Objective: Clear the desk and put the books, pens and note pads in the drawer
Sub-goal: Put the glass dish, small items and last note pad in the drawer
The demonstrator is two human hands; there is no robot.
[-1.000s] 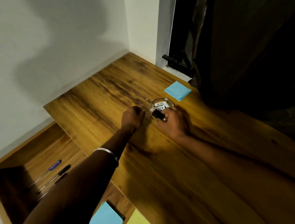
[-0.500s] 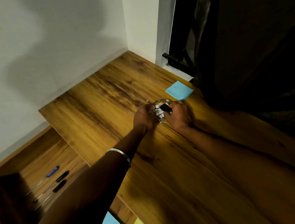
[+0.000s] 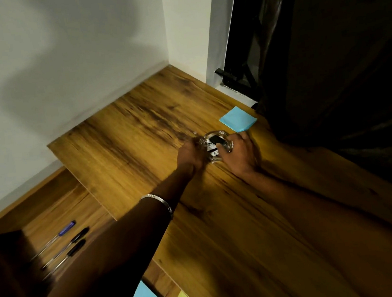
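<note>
Now I log both hands on glass dish (image 3: 217,145): left hand (image 3: 189,154) and right hand (image 3: 241,151) fingers curled round rim, on desk (image 3: 223,219); 3 pens (image 3: 63,241) in drawer (image 3: 50,215).

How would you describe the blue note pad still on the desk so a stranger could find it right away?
Start at the wooden desk and go to its far right edge, beside the dark curtain. The blue note pad lies flat there, just beyond the glass dish that both hands hold. Unlike the other pads, it sits on the desktop, not down in the open drawer.
</note>
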